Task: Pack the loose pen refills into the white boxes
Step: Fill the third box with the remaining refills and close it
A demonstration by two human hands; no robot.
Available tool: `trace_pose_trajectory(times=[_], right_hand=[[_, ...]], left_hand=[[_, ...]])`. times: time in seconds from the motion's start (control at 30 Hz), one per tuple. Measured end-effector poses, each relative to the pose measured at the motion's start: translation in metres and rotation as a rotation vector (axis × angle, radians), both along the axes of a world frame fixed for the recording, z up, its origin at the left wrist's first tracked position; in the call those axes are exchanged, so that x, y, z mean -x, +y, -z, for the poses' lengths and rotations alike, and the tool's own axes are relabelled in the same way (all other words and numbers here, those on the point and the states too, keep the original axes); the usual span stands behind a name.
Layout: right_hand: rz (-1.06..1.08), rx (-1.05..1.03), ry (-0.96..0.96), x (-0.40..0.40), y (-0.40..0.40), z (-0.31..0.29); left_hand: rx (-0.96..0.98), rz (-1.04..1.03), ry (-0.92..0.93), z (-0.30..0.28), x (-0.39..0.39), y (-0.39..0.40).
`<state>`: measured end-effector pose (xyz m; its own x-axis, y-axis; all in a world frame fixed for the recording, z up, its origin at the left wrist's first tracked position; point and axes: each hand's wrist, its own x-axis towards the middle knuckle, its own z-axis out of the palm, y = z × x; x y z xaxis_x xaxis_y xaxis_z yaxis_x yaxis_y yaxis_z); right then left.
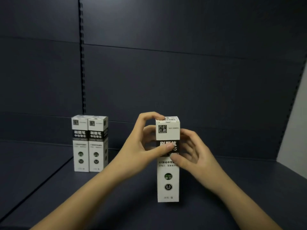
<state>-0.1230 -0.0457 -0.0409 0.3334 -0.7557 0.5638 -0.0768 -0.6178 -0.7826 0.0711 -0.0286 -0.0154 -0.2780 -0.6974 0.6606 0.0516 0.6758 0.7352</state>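
Note:
A tall white box [168, 180] with a black band and "0.5" printed low on its front stands upright on the dark shelf, its top flap closed. My left hand [142, 143] grips its upper part, thumb across the black band and index finger curled onto the top edge. From the right, my right hand [192, 151] holds the same box, thumb on its front below the band and fingers behind it. Two more white boxes [89, 143] of the same kind stand side by side at the back left. No loose pen refills are in view.
The dark blue shelf floor [116, 205] has a seam running diagonally at the left. A slotted upright [82, 55] divides the back panel. A pale wall [292, 130] shows past the shelf's right edge.

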Motion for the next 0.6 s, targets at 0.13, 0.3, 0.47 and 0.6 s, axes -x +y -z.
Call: trace_pose_trajectory(times=[0.13,0.3,0.47,0.6], right_hand=[[0.01,-0.026,0.073,-0.016,0.002,-0.027],[0.012,-0.025,0.116,-0.028,0.0,-0.029],[0.002,-0.039,0.104,-0.056,-0.011,-0.001],[0.034,-0.025,0.034,-0.088,-0.027,0.014]], left_hand=[[0.011,-0.035,-0.024,-0.021,-0.018,0.001],[0.007,-0.083,-0.054,-0.018,-0.031,0.002],[0.012,-0.131,-0.107,0.007,-0.063,-0.004],[-0.009,-0.132,-0.136,0.025,-0.11,-0.013]])
